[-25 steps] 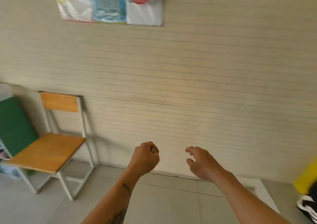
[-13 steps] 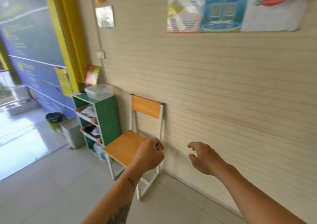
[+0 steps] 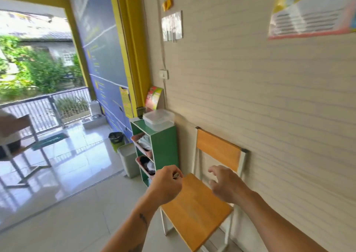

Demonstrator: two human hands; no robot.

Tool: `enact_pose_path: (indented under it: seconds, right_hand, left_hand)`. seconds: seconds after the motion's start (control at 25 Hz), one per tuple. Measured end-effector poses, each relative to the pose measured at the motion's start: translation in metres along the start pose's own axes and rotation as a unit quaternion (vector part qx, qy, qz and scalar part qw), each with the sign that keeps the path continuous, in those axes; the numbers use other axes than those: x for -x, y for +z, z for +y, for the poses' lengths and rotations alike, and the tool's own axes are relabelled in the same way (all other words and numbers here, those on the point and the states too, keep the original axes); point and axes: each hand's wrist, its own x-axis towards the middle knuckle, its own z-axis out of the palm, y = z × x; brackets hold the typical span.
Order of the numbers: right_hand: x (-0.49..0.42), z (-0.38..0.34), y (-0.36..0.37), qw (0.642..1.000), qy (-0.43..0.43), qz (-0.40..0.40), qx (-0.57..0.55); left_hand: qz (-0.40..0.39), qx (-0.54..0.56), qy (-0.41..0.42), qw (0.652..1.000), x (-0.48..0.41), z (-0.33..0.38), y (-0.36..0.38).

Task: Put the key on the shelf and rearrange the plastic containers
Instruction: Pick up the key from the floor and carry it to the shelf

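Note:
My left hand [image 3: 167,184] is closed in a fist around a small metal key [image 3: 176,175], whose tip pokes out by the thumb. My right hand [image 3: 225,182] hovers beside it, empty, fingers spread. Both hang above the seat of a wooden chair. Ahead stands a green shelf [image 3: 163,145] against the wall. Stacked clear plastic containers [image 3: 158,119] rest on its top. The shelf's lower tiers hold pink trays with clothes or bags.
An orange chair with a white frame [image 3: 196,209] stands against the beige wall, right of the shelf. A grey bin [image 3: 128,161] and a green-black bin [image 3: 116,139] sit left of the shelf. A table frame [image 3: 25,155] stands at the far left by the open doorway.
My view has swung left and up along the wall, bringing the shelf, containers and doorway into sight. Both hands kept their pose, left still gripping the key.

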Motion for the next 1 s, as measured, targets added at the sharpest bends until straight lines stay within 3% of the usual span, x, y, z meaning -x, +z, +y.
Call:
enact_pose_path:
  seconds: [0.32,0.68,1.0]
  right_hand:
    - [-0.193,-0.089,0.051,0.997,-0.067,-0.020,0.021]
    - [-0.389,-0.205,0.118,0.999,-0.044,-0.017,-0.006]
    - [-0.554,-0.209,0.138,0.999,-0.018,0.002,0.027]
  left_hand:
    - [0.047,0.006,-0.051,0.998,-0.135,-0.108,-0.075]
    - [0.046,-0.007,-0.039,0.998,-0.305,-0.231,-0.183]
    - [0.014,0.083,-0.060,0.995,-0.475,-0.277,-0.182]
